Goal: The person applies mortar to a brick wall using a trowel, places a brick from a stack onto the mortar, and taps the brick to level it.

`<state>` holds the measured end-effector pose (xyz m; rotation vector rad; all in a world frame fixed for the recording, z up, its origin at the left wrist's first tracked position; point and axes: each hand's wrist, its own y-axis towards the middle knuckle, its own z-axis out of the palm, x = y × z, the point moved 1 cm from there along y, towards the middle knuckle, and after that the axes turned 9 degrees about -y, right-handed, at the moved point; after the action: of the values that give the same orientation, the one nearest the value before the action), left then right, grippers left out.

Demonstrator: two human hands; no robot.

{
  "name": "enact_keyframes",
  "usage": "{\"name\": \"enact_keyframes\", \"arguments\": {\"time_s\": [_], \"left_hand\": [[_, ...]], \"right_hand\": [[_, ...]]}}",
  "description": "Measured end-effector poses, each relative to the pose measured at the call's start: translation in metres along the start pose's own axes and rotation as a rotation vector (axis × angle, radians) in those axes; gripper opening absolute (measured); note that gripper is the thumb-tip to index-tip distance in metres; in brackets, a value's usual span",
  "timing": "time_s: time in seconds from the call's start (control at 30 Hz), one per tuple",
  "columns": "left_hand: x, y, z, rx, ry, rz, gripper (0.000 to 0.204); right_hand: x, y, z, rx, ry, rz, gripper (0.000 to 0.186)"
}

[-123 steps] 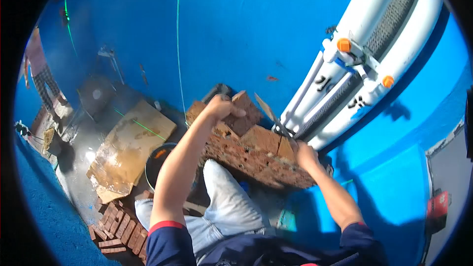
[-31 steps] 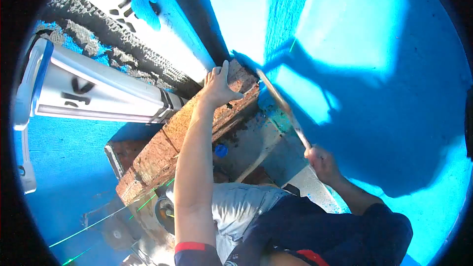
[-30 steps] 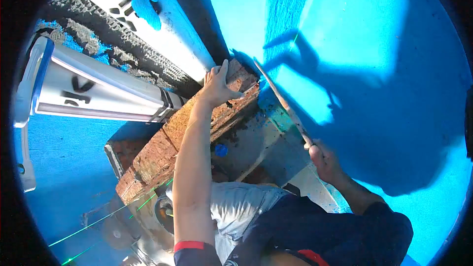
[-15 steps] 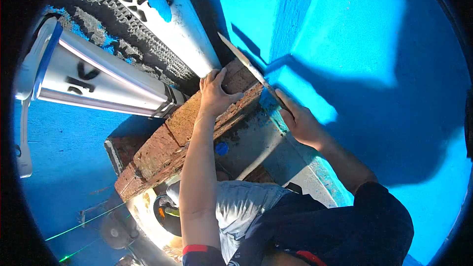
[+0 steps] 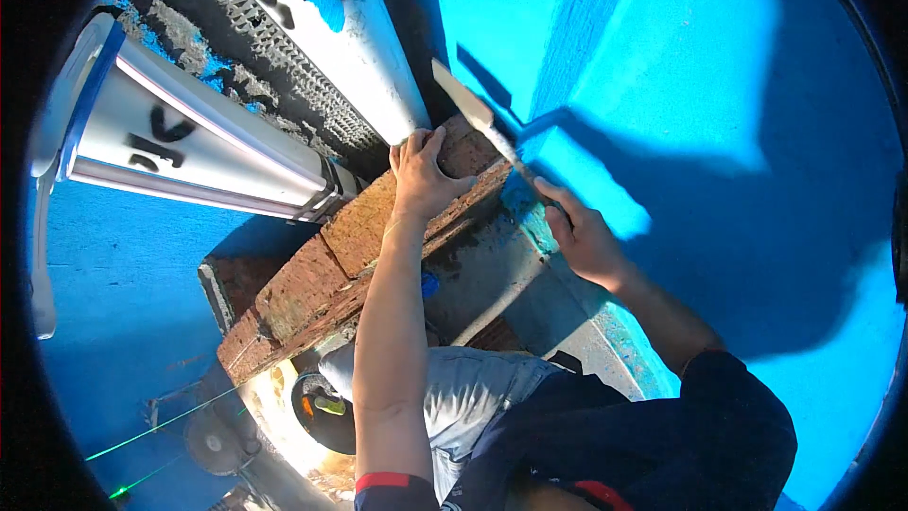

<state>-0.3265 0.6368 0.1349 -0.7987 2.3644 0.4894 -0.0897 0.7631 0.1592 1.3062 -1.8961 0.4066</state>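
Observation:
My left hand point(image 5: 427, 175) grips the red brick point(image 5: 469, 145) at the far end of a short course of bricks point(image 5: 293, 291), beside the lower end of an upright white pipe point(image 5: 364, 43), fingers over its back, thumb toward its right. My right hand point(image 5: 582, 232) is closed round the handle of a trowel point(image 5: 465, 97), whose pale blade is raised at that brick's far right end, against the blue wall point(image 5: 700, 66). Whether the blade touches the brick I cannot tell.
Another white pipe point(image 5: 208, 156) with black markings runs in from the left over dark mesh point(image 5: 284, 66). Below are a concrete ledge point(image 5: 492, 265), a dark bucket point(image 5: 317, 414) with tools and a round grey disc point(image 5: 213, 440). Green lines cross the lower left.
The view has turned since the earliest frame. My right hand has brought the trowel up and leftward to the brick's far end; my left hand has stayed on the brick, shifting slightly.

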Motion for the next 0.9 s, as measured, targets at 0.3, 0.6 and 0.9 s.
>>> {"name": "enact_keyframes", "arguments": {"time_s": [0.3,0.6,0.9], "left_hand": [[-0.005,-0.002,-0.004,0.08,0.108,-0.082,0.098],[-0.003,0.005,0.001,0.077,0.077,-0.056,0.096],[0.004,0.0,0.0,0.066,0.053,-0.037,0.097]], "right_hand": [[0.015,0.012,-0.014,0.297,-0.086,0.258,0.041],[0.008,0.006,-0.009,0.153,0.001,0.162,0.04],[0.013,0.004,-0.012,0.288,-0.014,0.271,0.039]]}}
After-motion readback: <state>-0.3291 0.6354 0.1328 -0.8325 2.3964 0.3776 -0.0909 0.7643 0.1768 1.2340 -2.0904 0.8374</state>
